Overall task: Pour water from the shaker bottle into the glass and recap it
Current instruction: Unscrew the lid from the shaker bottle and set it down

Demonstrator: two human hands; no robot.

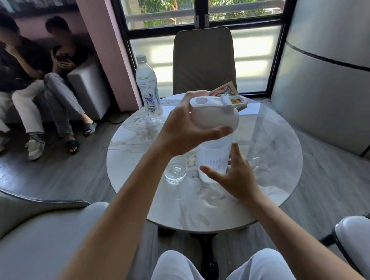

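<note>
Frosted plastic, the shaker bottle (213, 157) stands mid-table beside the empty glass (175, 171), probably light yet slick, best gripped round its body, where the right hand (234, 177) spreads open while the left hand (183, 128) clasps the lid (213, 114).

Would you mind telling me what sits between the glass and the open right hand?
In the head view, the shaker bottle stands between the glass and the right hand.

L hand (184, 126) raised, grip closed; R hand (232, 176) lower, fingers spread.
</note>
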